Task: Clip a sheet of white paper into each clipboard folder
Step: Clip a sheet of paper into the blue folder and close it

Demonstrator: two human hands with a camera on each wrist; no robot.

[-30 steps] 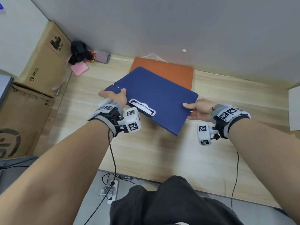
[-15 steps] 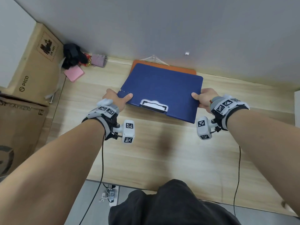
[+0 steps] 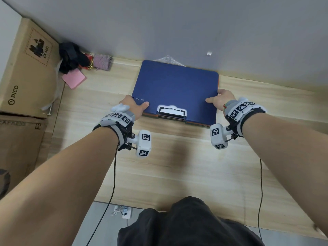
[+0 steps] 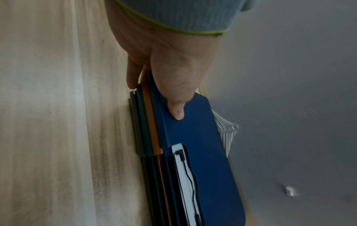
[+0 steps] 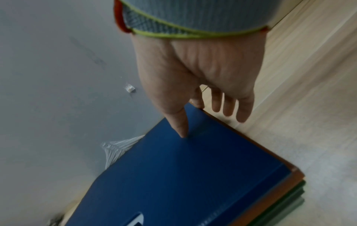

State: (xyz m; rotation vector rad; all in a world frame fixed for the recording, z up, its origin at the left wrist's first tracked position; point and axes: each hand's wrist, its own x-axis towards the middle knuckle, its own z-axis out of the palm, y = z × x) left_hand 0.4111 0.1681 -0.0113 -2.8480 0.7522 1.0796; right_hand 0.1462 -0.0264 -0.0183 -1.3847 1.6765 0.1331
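Observation:
A closed blue clipboard folder (image 3: pixel 177 86) lies flat at the back of the wooden table (image 3: pixel 177 174), on top of an orange folder (image 4: pixel 152 122) and dark green ones (image 4: pixel 142 122). Its metal clip (image 3: pixel 172 110) faces me. My left hand (image 3: pixel 136 105) cups the near left corner, thumb (image 4: pixel 175 110) flat on the blue cover (image 4: pixel 193 130) and a finger against the stack's side. My right hand (image 3: pixel 220 100) is at the right edge: the thumb (image 5: pixel 181 130) rests on the cover (image 5: pixel 183 175), the fingers hang straight beside it. No white paper shows.
The stack sits against the grey wall, with crumpled clear plastic (image 3: pixel 167 58) behind it. Cardboard boxes (image 3: pixel 26 68) stand at the left. A pink pad (image 3: pixel 74 79) and dark clutter (image 3: pixel 71 57) lie at the back left. A power strip (image 3: pixel 122 211) is on the floor below the table's edge.
The blue folder was held tilted above the table. Both hands carried it back, squared it and set it flat onto the orange folder against the wall.

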